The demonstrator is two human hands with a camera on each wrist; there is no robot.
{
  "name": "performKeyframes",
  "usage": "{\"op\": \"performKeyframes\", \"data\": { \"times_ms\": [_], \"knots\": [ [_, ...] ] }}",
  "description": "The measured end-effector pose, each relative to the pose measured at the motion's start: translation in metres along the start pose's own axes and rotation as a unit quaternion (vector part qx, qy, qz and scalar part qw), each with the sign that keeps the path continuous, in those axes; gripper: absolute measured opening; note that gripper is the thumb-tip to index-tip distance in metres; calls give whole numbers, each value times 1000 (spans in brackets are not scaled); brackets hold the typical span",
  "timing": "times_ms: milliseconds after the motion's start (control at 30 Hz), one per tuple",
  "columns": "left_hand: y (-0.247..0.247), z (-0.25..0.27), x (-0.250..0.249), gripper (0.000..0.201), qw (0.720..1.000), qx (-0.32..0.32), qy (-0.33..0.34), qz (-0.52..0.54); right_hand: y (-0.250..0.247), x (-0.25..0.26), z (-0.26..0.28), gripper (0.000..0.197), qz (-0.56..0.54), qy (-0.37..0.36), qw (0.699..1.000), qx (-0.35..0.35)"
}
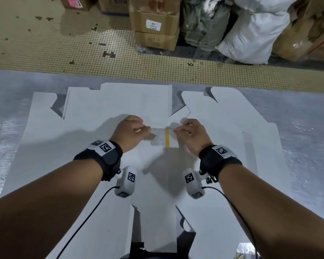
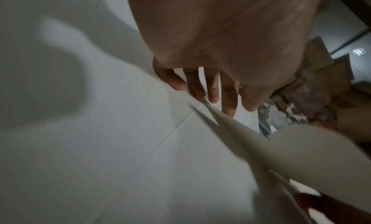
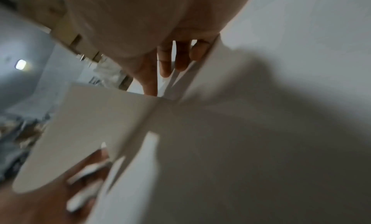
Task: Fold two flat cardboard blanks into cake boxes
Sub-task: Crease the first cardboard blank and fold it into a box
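- Cardboard blanks, white and die-cut, lie spread over a grey table [image 1: 307, 128]; the left blank [image 1: 67, 146] overlaps the right blank [image 1: 232, 131] in the middle, under both forearms.
- Left hand [image 1: 130, 130] sits on the centre of the overlap, fingers bent down onto a raised flap [image 1: 138, 105]; in the left wrist view the fingers [image 2: 212, 87] curl over a thin cardboard edge, so it grips that flap.
- Right hand [image 1: 192, 132] is just beside it, fingertips pinching at the same upturned edge; the right wrist view shows its fingers [image 3: 180, 60] hooked behind a white panel.
- Between the hands a small patch of card shows a yellow strip [image 1: 167, 138] running toward the person.
- Each wrist carries a black strap with a white camera unit and square printed markers; a black cable trails from each.
- Beyond the table is a tiled floor [image 1: 45, 43], then stacked brown cartons [image 1: 155, 25], closed, contents unseen, and stuffed white sacks [image 1: 251, 38], contents likewise hidden.
- Both wrist views are blurred; which panel meets which fold line cannot be told there.
- Near edges of both blanks run out of the head view at the bottom, and the forearms cover much of the lower panels.
- Labels on the cartons are too small to read.
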State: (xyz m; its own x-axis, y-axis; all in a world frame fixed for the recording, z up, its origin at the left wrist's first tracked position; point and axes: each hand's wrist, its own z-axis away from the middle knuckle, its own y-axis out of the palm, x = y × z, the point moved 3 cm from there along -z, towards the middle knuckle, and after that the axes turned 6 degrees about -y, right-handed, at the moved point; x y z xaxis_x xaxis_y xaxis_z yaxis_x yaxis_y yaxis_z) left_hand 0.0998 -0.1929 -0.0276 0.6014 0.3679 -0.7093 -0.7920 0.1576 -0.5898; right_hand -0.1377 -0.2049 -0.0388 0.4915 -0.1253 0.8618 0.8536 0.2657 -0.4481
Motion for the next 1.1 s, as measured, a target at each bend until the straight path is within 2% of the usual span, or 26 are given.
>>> {"op": "performKeyframes", "data": {
  "times_ms": [100, 200, 300, 400, 500, 567, 667, 833, 1100],
  "knots": [
    [5, 4, 0, 21, 999, -28, 30, -26, 6, -1, 4, 10, 87, -14, 996, -3],
    [12, 10, 0, 25, 995, -41, 37, -83, 15, 6, 13, 34, 214, -7, 977, -12],
    [17, 19, 2, 33, 986, -55, 55, -148, 23, 7, 20, 43, 272, -34, 962, -20],
    [23, 27, 13, 36, 978, -57, 101, -176, 30, 0, 25, 48, 315, -65, 947, -8],
    [26, 33, 21, 51, 966, -59, 147, -203, 36, 2, 33, 57, 355, -113, 928, -14],
    [25, 35, 21, 64, 964, -56, 144, -215, 38, 0, 35, 62, 381, -121, 916, 5],
    [26, 37, 18, 74, 958, -51, 135, -247, 36, -2, 38, 65, 401, -119, 908, 35],
    [34, 41, 17, 77, 948, -34, 128, -288, 41, 2, 41, 62, 443, -110, 888, 61],
    [44, 39, 22, 72, 928, -25, 157, -335, 50, 3, 41, 60, 418, -119, 897, 82]
  ]
}}
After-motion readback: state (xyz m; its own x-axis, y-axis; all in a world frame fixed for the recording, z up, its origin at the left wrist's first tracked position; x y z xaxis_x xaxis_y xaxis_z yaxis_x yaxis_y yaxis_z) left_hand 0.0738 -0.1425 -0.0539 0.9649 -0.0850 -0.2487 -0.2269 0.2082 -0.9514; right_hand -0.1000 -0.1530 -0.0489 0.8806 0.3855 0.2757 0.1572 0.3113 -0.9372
